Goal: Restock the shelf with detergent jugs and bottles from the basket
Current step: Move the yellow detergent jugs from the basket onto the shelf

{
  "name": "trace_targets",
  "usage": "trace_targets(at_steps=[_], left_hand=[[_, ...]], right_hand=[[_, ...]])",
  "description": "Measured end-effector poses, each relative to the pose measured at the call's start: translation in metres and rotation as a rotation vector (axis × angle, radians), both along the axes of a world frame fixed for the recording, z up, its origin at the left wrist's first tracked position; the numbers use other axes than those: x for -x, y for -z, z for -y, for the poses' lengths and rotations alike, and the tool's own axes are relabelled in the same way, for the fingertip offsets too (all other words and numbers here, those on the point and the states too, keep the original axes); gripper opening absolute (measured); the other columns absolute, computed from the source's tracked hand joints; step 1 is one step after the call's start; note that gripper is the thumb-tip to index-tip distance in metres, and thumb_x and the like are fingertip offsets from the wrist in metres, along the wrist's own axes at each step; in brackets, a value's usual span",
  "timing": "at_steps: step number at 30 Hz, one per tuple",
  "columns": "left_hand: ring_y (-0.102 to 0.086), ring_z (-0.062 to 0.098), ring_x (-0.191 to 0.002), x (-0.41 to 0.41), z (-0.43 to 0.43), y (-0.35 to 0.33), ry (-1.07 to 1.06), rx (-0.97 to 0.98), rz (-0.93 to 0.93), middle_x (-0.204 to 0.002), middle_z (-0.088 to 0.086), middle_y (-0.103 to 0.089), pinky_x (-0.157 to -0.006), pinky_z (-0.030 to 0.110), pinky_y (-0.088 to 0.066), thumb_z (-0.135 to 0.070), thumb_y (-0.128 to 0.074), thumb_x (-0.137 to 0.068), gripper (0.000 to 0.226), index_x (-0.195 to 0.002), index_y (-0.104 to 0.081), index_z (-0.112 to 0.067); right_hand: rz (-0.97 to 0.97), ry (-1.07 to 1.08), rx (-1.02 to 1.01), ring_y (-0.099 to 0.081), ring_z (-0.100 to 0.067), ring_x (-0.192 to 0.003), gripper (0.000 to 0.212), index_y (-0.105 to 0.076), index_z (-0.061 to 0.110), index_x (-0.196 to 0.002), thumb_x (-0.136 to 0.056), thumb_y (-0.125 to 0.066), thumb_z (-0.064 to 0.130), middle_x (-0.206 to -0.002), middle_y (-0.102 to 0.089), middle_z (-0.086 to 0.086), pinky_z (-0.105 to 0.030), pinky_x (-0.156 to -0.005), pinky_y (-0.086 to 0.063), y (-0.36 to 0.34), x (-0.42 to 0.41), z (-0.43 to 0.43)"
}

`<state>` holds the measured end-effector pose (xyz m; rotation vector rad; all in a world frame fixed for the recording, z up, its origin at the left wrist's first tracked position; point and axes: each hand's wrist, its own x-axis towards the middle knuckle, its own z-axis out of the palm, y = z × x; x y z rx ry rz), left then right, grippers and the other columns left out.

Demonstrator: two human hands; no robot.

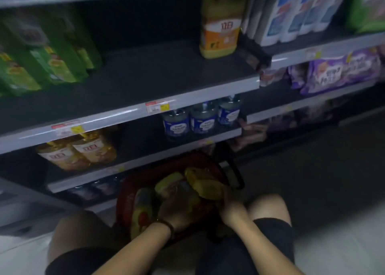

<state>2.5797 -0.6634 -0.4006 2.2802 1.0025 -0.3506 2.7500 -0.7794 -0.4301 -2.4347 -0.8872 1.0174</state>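
Head view, person crouched before a store shelf. Both hands reach down into a red basket (125,195) on the floor between the knees. The right hand (230,204) closes around the near end of a yellow jug (206,184) lying tilted in the basket; the picture is blurred, so how firm the hold is cannot be told. The left hand (175,212), a dark bead bracelet (166,225) at its wrist, rests among the yellow bottles (143,208) just left of that grip; whether its fingers are closed on anything cannot be told. Another yellow bottle (168,184) lies just beyond the left hand, touching the gripped jug.

Above and beyond the grip, the middle shelf (145,108) is largely bare: one yellow jug with an orange label (220,25) stands upright at its right, green refill packs (41,52) at its left. On the shelf below, nearer the grip, stand blue bottles (200,118) and, to the left, amber bottles (79,150). Purple bags (333,70) lie far right.
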Motion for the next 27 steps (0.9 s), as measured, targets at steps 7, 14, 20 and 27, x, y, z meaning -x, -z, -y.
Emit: trace_targets(at_steps=[7, 14, 20, 27], left_hand=[[-0.03, 0.038, -0.153, -0.038, 0.007, 0.043, 0.044, -0.013, -0.113, -0.172, 0.005, -0.015, -0.122, 0.056, -0.032, -0.097, -0.022, -0.082, 0.087, -0.159, -0.01, -0.057], [-0.016, 0.036, -0.16, -0.065, -0.002, 0.055, 0.05, 0.056, -0.225, -0.175, 0.007, -0.009, -0.128, 0.054, -0.02, -0.087, -0.042, -0.088, 0.093, -0.164, -0.017, -0.041], [-0.033, 0.034, -0.152, -0.063, -0.007, 0.031, -0.021, 0.015, -0.163, -0.169, 0.009, -0.028, -0.122, 0.046, -0.034, -0.088, -0.032, -0.076, 0.105, -0.163, -0.027, -0.03], [-0.058, 0.023, -0.13, -0.042, -0.032, 0.008, -0.082, 0.057, 0.039, -0.147, 0.002, -0.058, -0.11, 0.042, -0.048, -0.062, -0.055, -0.096, 0.064, -0.152, -0.047, -0.032]], right_hand=[[-0.117, 0.009, 0.012, -0.057, -0.014, -0.121, 0.052, -0.038, 0.031, -0.16, -0.11, -0.048, 0.041, -0.148, -0.053, 0.003, -0.024, -0.105, -0.045, 0.057, -0.008, 0.015], [-0.094, -0.008, 0.053, -0.065, -0.018, -0.112, 0.03, -0.058, 0.026, -0.138, -0.109, -0.052, 0.031, -0.127, -0.064, 0.001, -0.029, -0.099, -0.053, 0.071, -0.024, 0.015], [-0.137, 0.02, -0.004, -0.065, -0.018, -0.12, 0.041, -0.052, 0.031, -0.144, -0.105, -0.058, 0.039, -0.134, -0.061, 0.006, -0.031, -0.101, -0.054, 0.077, -0.025, 0.013], [-0.114, 0.059, -0.26, -0.054, -0.011, -0.136, 0.08, -0.029, 0.038, -0.164, -0.096, -0.07, 0.052, -0.154, -0.051, 0.012, -0.031, -0.114, -0.044, 0.066, -0.016, 0.015]])
